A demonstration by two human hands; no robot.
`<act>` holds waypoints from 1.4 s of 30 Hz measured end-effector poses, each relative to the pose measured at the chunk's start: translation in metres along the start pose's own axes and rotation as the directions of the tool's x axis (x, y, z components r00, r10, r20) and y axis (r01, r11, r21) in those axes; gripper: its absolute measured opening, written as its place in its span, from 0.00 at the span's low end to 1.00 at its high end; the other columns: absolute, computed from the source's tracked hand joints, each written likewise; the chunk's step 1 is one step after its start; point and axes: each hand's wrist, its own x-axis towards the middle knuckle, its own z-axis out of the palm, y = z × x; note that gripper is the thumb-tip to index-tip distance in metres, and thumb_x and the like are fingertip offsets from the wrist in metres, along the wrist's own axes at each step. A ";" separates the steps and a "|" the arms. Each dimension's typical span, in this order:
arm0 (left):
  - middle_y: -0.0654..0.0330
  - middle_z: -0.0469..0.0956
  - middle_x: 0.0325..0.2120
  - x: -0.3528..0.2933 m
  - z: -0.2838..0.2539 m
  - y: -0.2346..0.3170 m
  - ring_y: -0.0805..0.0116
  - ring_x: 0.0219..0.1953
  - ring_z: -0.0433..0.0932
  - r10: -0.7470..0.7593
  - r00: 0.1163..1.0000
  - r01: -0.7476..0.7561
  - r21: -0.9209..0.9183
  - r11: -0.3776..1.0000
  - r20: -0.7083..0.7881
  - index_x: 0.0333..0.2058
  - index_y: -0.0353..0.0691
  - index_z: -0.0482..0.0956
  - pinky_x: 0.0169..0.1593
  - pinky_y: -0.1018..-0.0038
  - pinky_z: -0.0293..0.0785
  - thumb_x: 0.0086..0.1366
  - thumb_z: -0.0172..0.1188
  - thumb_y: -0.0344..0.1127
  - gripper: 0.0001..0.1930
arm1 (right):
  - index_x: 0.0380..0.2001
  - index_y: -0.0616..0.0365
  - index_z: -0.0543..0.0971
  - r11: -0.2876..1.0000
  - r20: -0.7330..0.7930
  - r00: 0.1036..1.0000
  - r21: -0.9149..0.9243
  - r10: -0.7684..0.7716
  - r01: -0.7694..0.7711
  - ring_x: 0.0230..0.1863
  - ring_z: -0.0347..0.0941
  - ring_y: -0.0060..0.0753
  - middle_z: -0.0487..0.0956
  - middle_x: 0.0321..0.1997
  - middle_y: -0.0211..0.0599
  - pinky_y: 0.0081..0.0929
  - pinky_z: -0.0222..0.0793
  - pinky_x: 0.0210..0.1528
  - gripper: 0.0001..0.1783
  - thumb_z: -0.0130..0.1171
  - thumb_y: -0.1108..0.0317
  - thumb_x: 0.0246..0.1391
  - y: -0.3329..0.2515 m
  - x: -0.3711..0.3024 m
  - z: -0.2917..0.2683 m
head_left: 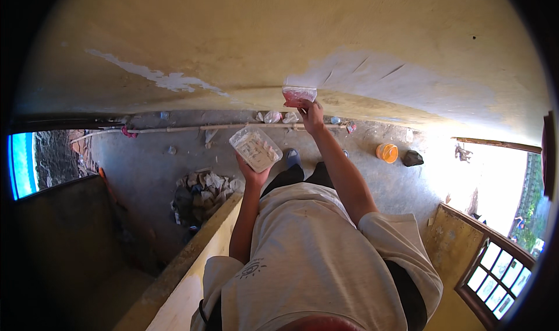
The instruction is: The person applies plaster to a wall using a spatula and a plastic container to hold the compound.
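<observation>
In my right hand [312, 116] is a red putty scraper [299, 96] smeared with white, its wide edge against or very close to the yellow wall [233, 39]. My left hand [254, 172] supports a clear plastic tub [256, 148] from below, tilted so that pale putty shows inside it. Whitish filler covers a broad patch [372, 74] of the wall to the right of the scraper, with a few dark streaks across it. Further left runs a jagged pale patch [154, 76].
A long pipe [186, 129] lies on the floor along the wall's foot, near some crumpled plastic [272, 117]. An orange bucket [386, 152] and a black bag [413, 158] stand to the right. A rag heap [204, 194] and a low wall [186, 273] are at the left.
</observation>
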 end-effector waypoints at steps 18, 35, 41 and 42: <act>0.62 0.73 0.57 0.003 -0.002 0.004 0.56 0.60 0.70 -0.024 0.998 0.023 0.010 1.000 0.056 0.62 0.56 0.70 0.64 0.45 0.57 0.63 0.47 0.70 0.36 | 0.46 0.57 0.76 0.994 0.167 0.983 -0.070 -0.074 0.087 0.41 0.77 0.25 0.81 0.41 0.34 0.25 0.71 0.47 0.11 0.57 0.73 0.60 -0.028 -0.089 0.030; 0.65 0.70 0.61 0.002 -0.007 0.005 0.56 0.63 0.67 -0.003 1.000 0.003 0.059 0.998 -0.009 0.63 0.58 0.69 0.66 0.43 0.54 0.63 0.46 0.71 0.36 | 0.43 0.57 0.76 1.000 0.008 1.000 0.001 -0.014 0.014 0.44 0.76 0.28 0.80 0.41 0.34 0.29 0.69 0.51 0.10 0.57 0.73 0.57 -0.034 -0.022 -0.005; 0.66 0.70 0.61 0.007 0.006 -0.001 0.58 0.62 0.68 -0.065 0.994 0.057 0.087 0.995 0.093 0.64 0.59 0.68 0.65 0.44 0.56 0.63 0.44 0.71 0.36 | 0.41 0.60 0.76 0.986 0.059 0.986 0.055 -0.158 0.154 0.44 0.77 0.28 0.81 0.39 0.36 0.26 0.70 0.51 0.08 0.57 0.73 0.58 -0.084 -0.079 0.048; 0.66 0.70 0.61 0.008 0.007 -0.002 0.58 0.62 0.68 -0.078 0.989 0.067 0.091 0.994 0.125 0.64 0.59 0.67 0.64 0.44 0.57 0.63 0.44 0.72 0.36 | 0.40 0.61 0.76 0.981 0.074 0.981 0.089 -0.178 0.171 0.43 0.77 0.29 0.81 0.39 0.36 0.26 0.70 0.51 0.07 0.57 0.73 0.58 -0.094 -0.092 0.060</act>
